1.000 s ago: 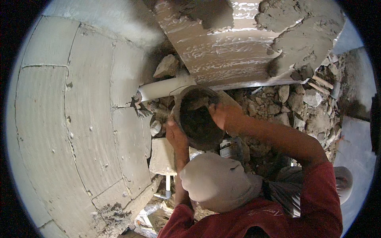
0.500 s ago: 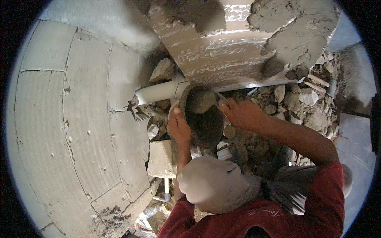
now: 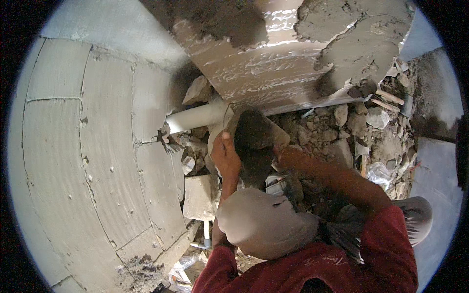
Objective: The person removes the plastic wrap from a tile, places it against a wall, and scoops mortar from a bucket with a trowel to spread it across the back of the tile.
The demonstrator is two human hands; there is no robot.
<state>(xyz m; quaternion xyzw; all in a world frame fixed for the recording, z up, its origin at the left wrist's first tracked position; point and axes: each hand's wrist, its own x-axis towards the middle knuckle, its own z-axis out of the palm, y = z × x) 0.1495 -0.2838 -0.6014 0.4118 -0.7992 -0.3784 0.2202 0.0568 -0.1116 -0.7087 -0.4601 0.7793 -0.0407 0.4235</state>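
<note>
A: Bucket?
B: Dark bucket (image 3: 250, 146), centre, right of white pipe (image 3: 198, 117). Left hand (image 3: 227, 155): curled round left rim. Right hand (image 3: 289, 159): right side, grip unclear.
A: Risk?
B: Tipping, should left fingers slip.

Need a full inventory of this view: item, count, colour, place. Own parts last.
Bucket: one, grey, dark inside, tilted, centre
Thick pipe: one, white, left of the bucket
Wall: one, grey, left side
Panel: one, light brown, top
Mortar: patches, grey, on the panel
Rubble: many pieces, grey-brown, right of centre
Wooden sticks: two, tan, upper right
Plastic: one crumpled piece, clear, on the rubble
Block: one, beige, below the thick pipe
Thin pipe: one, white, below the block
Trousers: one pair, grey, lower centre and right
Shirt: one, red, bottom
Left hand: one, bare, gripping the bucket's left side
Right hand: one, bare, at the bucket's right side
</note>
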